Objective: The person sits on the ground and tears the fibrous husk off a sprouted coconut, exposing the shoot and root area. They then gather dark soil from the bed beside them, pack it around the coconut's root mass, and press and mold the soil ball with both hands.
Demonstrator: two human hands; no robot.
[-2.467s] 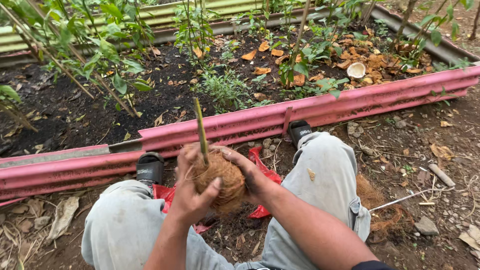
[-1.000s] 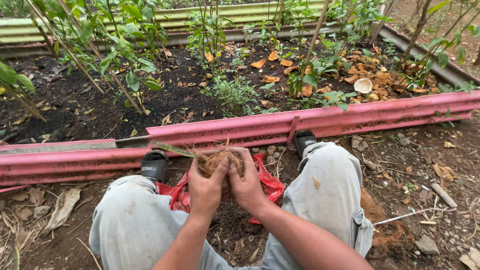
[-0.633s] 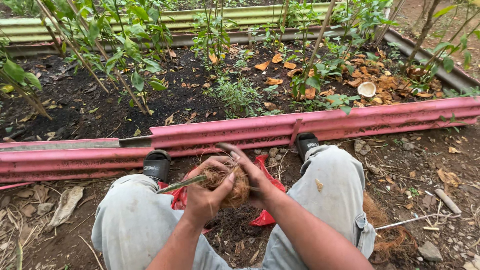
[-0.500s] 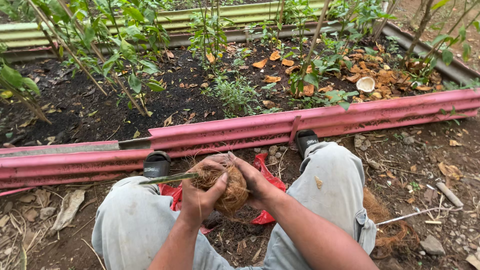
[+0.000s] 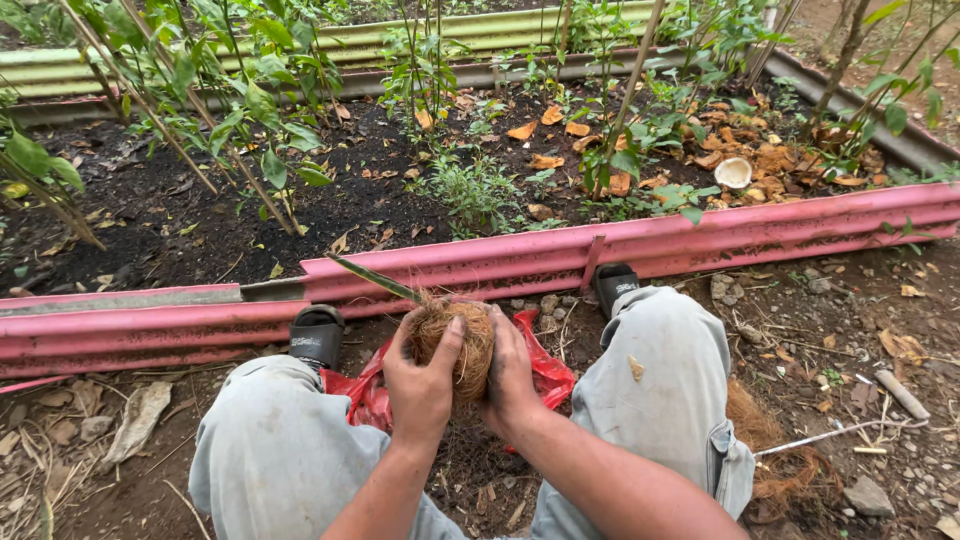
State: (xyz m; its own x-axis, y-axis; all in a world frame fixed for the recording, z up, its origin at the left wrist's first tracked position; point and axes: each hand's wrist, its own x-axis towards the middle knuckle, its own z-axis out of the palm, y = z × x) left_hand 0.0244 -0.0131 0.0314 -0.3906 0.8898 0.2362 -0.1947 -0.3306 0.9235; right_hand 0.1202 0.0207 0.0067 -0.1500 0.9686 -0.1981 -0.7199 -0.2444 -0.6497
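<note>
Both your left hand (image 5: 420,375) and right hand (image 5: 510,375) clasp the fibre ball (image 5: 455,335) above the red bag (image 5: 545,370); squeeze harder and the green stem (image 5: 375,278) could snap.

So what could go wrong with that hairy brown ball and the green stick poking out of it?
The thin green stem juts sideways from the fibre ball, so a squeeze or twist might snap it. Both the left hand and right hand press on loose fibre, so bits could crumble off and fall onto the red plastic bag or the dirt below.
</note>
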